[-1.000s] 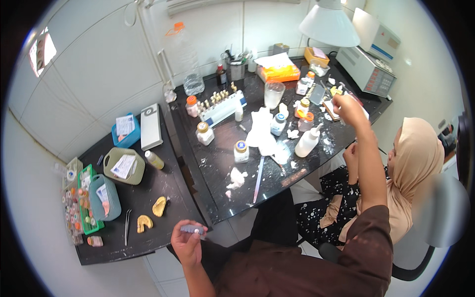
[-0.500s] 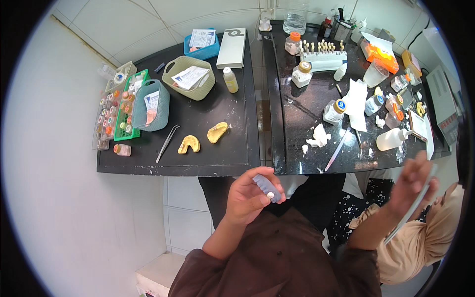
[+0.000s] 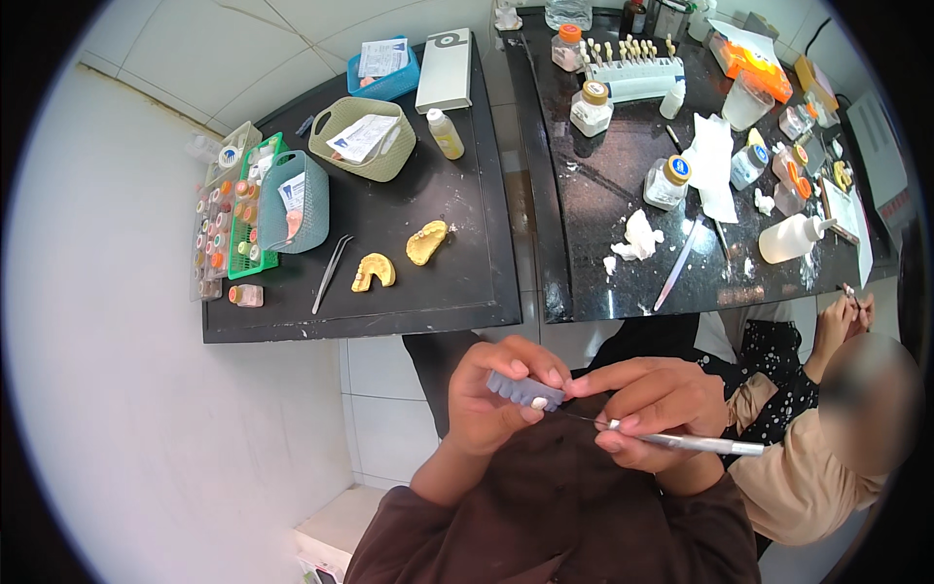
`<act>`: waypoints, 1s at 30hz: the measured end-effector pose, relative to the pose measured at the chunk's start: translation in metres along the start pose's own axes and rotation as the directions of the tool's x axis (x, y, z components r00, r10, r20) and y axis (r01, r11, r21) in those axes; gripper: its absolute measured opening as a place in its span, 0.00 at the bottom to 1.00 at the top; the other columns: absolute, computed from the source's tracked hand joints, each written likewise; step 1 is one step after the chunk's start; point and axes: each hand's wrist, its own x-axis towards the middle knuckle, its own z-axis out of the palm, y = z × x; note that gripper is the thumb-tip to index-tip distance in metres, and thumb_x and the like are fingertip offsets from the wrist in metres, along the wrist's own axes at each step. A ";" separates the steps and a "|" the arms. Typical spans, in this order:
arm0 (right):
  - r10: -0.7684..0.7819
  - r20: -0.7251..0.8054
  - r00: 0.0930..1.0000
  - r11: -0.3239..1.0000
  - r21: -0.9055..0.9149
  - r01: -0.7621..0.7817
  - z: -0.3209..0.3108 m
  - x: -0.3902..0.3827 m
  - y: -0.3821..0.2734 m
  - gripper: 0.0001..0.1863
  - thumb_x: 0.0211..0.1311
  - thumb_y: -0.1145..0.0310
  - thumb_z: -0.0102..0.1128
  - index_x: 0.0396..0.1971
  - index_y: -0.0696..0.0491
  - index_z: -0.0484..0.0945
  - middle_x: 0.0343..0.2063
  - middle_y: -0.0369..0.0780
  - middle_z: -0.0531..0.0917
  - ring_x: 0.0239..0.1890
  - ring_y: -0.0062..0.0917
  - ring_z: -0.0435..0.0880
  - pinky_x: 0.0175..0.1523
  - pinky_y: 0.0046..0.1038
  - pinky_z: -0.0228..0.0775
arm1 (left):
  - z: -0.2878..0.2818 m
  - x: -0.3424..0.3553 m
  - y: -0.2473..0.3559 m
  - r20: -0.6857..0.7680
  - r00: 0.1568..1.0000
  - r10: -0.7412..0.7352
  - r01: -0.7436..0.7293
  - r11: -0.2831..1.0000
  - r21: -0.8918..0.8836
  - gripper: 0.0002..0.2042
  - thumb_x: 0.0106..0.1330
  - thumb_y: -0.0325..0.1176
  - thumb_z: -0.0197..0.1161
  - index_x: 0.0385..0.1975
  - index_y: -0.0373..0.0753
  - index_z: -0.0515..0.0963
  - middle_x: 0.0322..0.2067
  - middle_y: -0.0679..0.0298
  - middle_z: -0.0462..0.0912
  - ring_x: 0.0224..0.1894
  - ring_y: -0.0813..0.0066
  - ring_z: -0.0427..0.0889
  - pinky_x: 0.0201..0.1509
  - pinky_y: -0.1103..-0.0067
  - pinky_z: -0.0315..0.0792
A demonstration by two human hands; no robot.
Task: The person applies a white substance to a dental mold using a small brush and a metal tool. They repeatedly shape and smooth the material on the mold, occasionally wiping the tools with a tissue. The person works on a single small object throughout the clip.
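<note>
My left hand [image 3: 480, 409] pinches a blue-grey putty mould [image 3: 516, 389] with a scalloped edge. A small white tooth-shaped piece [image 3: 539, 402] sits at the mould's lower right, by my thumb. My right hand [image 3: 671, 394] grips a slim carving tool [image 3: 708, 445] with a silvery handle, pen-like, its thin tip pointing left near the mould. Whether the tip touches the white piece is too fine to tell. Both hands are in front of my body, below the table edge. The right index finger reaches to the mould's right end.
On the left table are two yellow dental casts [image 3: 374, 273], tweezers [image 3: 331, 274] and baskets [image 3: 384, 170]. The right table bears jars [image 3: 667, 183], a tooth shade rack [image 3: 634, 80], crumpled tissue [image 3: 637, 237], a brush [image 3: 678, 265] and a squeeze bottle [image 3: 790, 238]. Another person [image 3: 808, 477] sits close at my right.
My right hand has come down and left from the far right to beside the mould, bringing the tool. The left hand has turned the mould flatter. The whole view has shifted slightly.
</note>
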 end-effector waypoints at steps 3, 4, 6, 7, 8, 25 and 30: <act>0.004 0.054 0.999 0.996 -0.087 0.001 0.003 -0.001 -0.006 0.18 0.48 0.85 0.70 0.35 0.52 0.74 0.24 0.40 0.83 0.40 0.46 0.89 0.36 0.34 0.85 | 0.002 -0.001 0.000 0.004 1.000 0.018 -0.018 0.999 0.042 0.17 0.60 0.19 0.66 0.45 0.43 0.70 0.40 0.55 0.76 0.41 0.59 0.80 0.42 0.67 0.79; 0.005 0.035 0.999 0.995 -0.102 -0.001 0.004 -0.003 -0.007 0.18 0.48 0.85 0.70 0.35 0.52 0.74 0.23 0.40 0.83 0.40 0.46 0.88 0.36 0.35 0.85 | 0.003 -0.001 0.001 0.006 1.000 0.022 -0.023 0.998 0.053 0.16 0.60 0.19 0.67 0.44 0.44 0.70 0.39 0.55 0.76 0.41 0.59 0.80 0.41 0.67 0.79; -0.045 0.050 0.998 0.987 -0.153 0.053 0.003 -0.005 -0.007 0.19 0.49 0.82 0.72 0.36 0.51 0.71 0.26 0.40 0.83 0.41 0.44 0.89 0.34 0.32 0.84 | 0.006 -0.001 0.001 0.002 0.999 0.044 -0.044 0.996 0.074 0.16 0.60 0.20 0.67 0.43 0.44 0.70 0.39 0.55 0.76 0.39 0.59 0.81 0.40 0.68 0.80; -0.086 0.052 0.995 0.977 -0.191 0.095 0.004 -0.005 -0.004 0.19 0.49 0.80 0.74 0.36 0.51 0.72 0.26 0.39 0.83 0.41 0.41 0.89 0.30 0.29 0.82 | 0.008 -0.001 0.001 0.000 0.998 0.056 -0.056 0.995 0.085 0.16 0.60 0.20 0.68 0.42 0.44 0.70 0.38 0.55 0.76 0.39 0.59 0.81 0.39 0.68 0.80; -0.127 0.054 0.990 0.964 -0.228 0.136 0.005 -0.005 -0.002 0.20 0.48 0.78 0.76 0.36 0.50 0.72 0.26 0.38 0.83 0.41 0.38 0.90 0.27 0.26 0.80 | 0.009 -0.001 0.002 0.000 0.998 0.065 -0.065 0.993 0.100 0.16 0.59 0.20 0.68 0.42 0.44 0.70 0.38 0.55 0.77 0.38 0.59 0.81 0.38 0.69 0.80; -0.150 0.042 0.988 0.962 -0.223 0.156 0.002 -0.005 -0.004 0.19 0.47 0.79 0.77 0.34 0.53 0.73 0.28 0.40 0.85 0.40 0.39 0.90 0.28 0.24 0.81 | 0.011 -0.002 0.003 0.019 0.998 0.060 -0.061 0.998 0.025 0.17 0.57 0.16 0.68 0.43 0.40 0.74 0.41 0.51 0.79 0.45 0.53 0.83 0.47 0.66 0.79; -0.135 0.044 0.990 0.968 -0.206 0.142 0.003 -0.002 -0.004 0.19 0.46 0.79 0.77 0.33 0.53 0.73 0.29 0.41 0.86 0.41 0.39 0.89 0.28 0.24 0.81 | 0.011 0.000 0.003 0.012 0.997 0.073 -0.074 0.993 0.089 0.17 0.58 0.19 0.69 0.42 0.42 0.71 0.38 0.53 0.78 0.39 0.57 0.82 0.38 0.70 0.80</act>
